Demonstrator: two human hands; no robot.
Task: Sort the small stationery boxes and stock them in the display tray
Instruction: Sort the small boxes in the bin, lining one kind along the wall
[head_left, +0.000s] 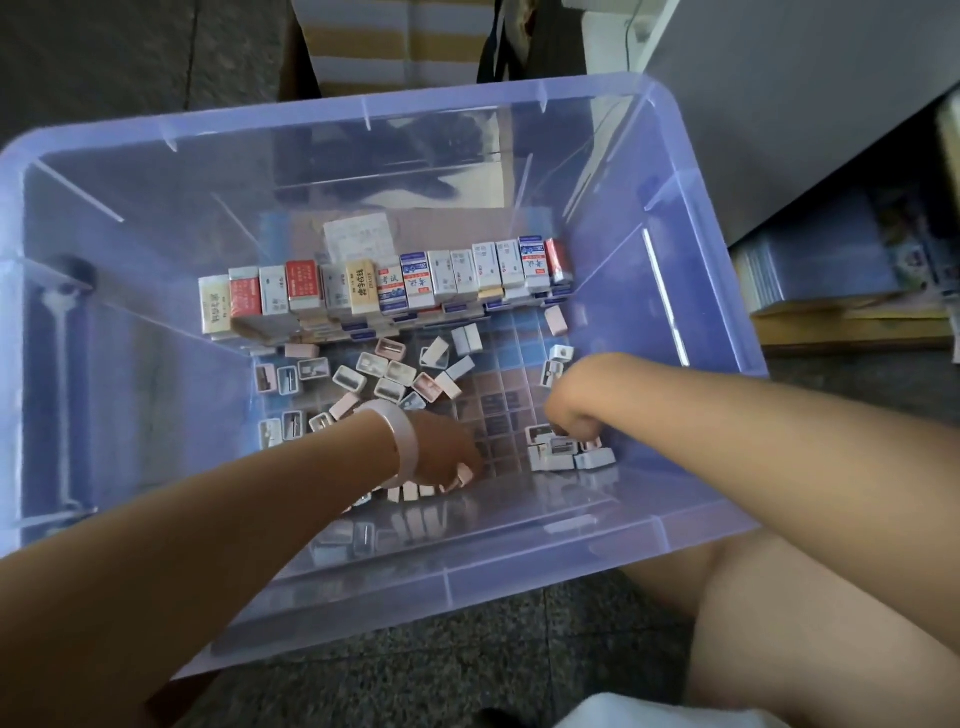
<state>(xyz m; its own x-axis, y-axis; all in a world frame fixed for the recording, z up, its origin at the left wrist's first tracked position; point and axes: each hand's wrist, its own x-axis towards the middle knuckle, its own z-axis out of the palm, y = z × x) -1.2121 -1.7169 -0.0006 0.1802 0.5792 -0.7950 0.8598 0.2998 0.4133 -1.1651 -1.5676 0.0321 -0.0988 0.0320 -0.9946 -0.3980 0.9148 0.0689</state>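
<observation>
Bin (691, 171): clear purple tub, holds everything.
Tray (511, 395): gridded, on bin floor, most cells bare.
Back row (384, 286): printed boxes upright, sorted.
Loose boxes (387, 376): scattered mid-tray, unsorted; approx. half left.
R hand (574, 413): curled over grey cluster (569, 454), grip unclear.
L hand (447, 454): pinching pink boxes (460, 475) at near edge.

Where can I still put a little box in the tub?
Bare grid floor shows between the loose pile of small boxes and the right hand. It is crowded along the back row of eraser boxes and by the left hand.
</observation>
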